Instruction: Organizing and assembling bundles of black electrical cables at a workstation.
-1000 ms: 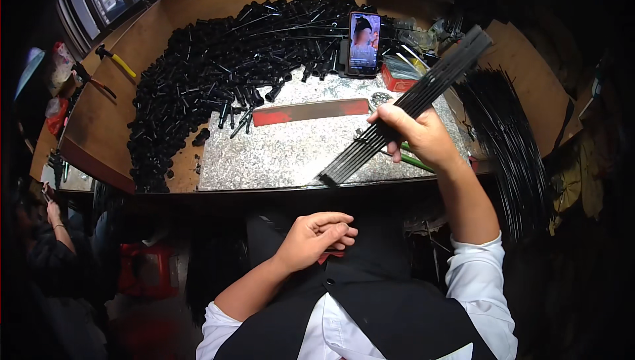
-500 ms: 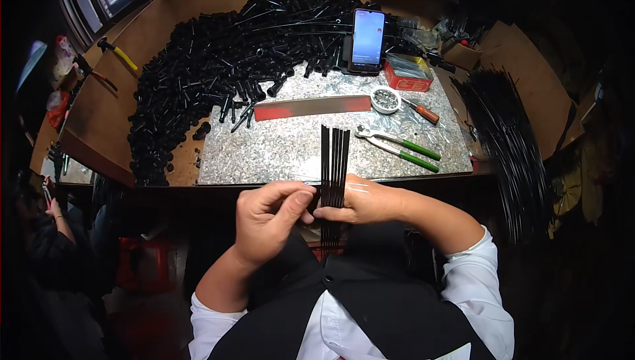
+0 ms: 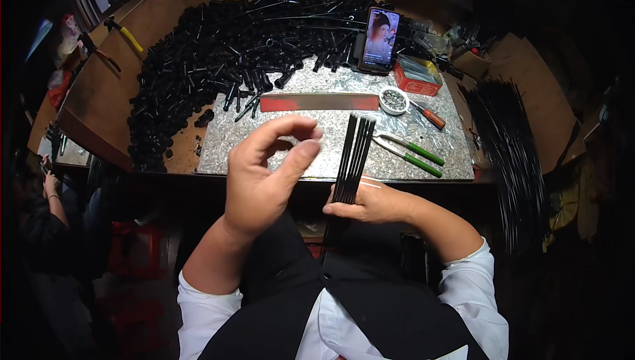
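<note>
My right hand (image 3: 377,202) is closed round a bundle of thin black rods (image 3: 355,158). The rods stand up side by side, slightly fanned, and lean to the right; their lower ends fade against my dark clothing. To the left of the bundle, apart from it, I hold up my left hand (image 3: 261,175) with curled fingers. A gap shows between its thumb and forefinger, and nothing is visible in it. Just beyond the rods, green-handled pincers (image 3: 413,155) lie on the speckled board (image 3: 291,151), their jaws partly covered by the rod tops.
A large heap of black tubular parts (image 3: 198,62) fills the left and back. A red-and-grey bar (image 3: 317,102), a white bowl of small metal pieces (image 3: 393,100), a screwdriver (image 3: 433,118), a red box (image 3: 418,85) and a propped phone (image 3: 381,41) lie beyond my hands. Long black rods (image 3: 506,155) stand at right.
My left hand has moved up and away from the rods, and its thumb and forefinger have parted. The bundle in my right hand has shifted right and tilted. The phone's picture has changed.
</note>
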`<act>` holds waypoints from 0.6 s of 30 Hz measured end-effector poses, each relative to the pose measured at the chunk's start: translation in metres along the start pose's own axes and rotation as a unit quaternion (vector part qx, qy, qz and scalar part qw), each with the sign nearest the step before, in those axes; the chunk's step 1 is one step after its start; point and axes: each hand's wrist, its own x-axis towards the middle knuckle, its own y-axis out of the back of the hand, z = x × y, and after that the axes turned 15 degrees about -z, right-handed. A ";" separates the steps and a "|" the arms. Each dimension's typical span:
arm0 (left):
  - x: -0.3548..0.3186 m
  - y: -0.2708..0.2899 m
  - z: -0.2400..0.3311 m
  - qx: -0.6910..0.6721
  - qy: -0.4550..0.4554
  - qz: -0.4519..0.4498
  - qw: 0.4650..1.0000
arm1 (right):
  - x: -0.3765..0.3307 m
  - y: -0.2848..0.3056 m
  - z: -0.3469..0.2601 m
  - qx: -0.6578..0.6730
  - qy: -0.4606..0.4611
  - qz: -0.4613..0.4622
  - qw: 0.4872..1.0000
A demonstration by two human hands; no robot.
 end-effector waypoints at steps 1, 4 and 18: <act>0.004 0.004 0.006 -0.009 0.042 -0.077 0.996 | 0.002 -0.003 0.001 -0.014 0.024 0.004 1.000; 0.020 -0.010 0.005 -0.126 0.062 -0.099 0.985 | 0.010 -0.012 0.005 -0.037 0.089 0.063 0.993; 0.008 -0.023 0.019 -0.030 -0.010 -0.219 0.975 | 0.009 -0.031 0.025 0.276 0.130 0.158 0.939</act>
